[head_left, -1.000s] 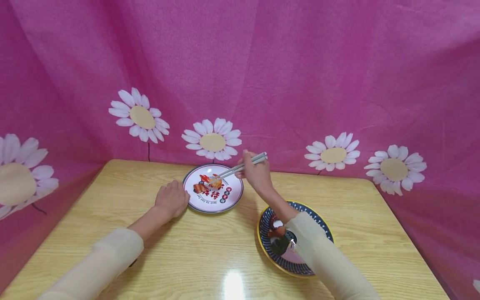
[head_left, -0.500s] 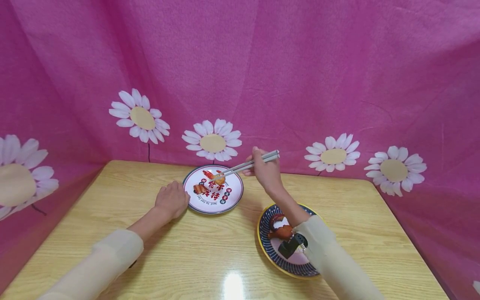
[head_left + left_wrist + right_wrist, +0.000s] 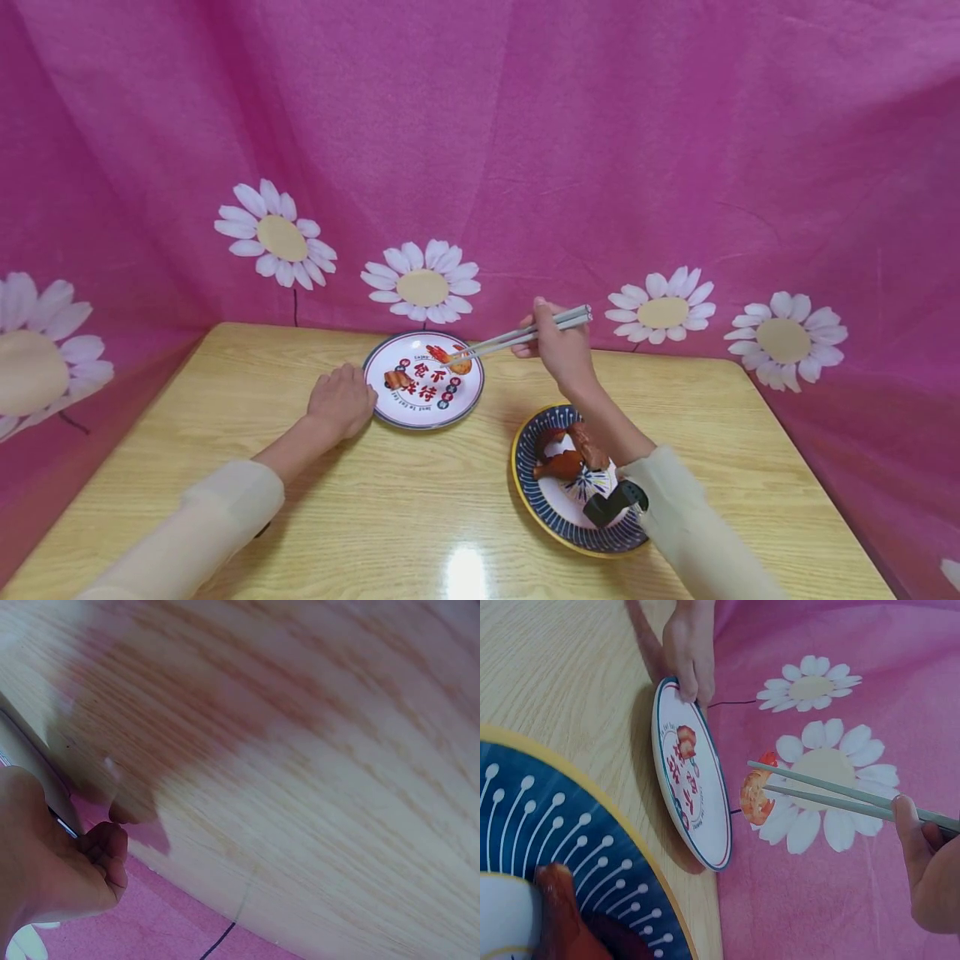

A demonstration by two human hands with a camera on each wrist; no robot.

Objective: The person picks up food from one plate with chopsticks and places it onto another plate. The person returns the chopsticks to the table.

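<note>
My left hand holds the left rim of a white plate with red lettering, its thumb over the edge in the right wrist view. A small piece of streaky pork lies on the plate. My right hand grips a pair of pale chopsticks, fingers wrapped near their back ends. At the chopstick tips is an orange shrimp with a red tail, held off the plate in the right wrist view. In the head view it overlaps the plate's right side.
A large dark-blue patterned bowl with a yellow rim stands under my right forearm. Inside it lie a brown drumstick and other brown food pieces. A pink curtain with daisies rises behind the wooden table.
My right hand has moved right with the chopsticks, and the shrimp has shifted right across the plate with them. More of the bowl's contents now shows. The left hand stays at the plate rim.
</note>
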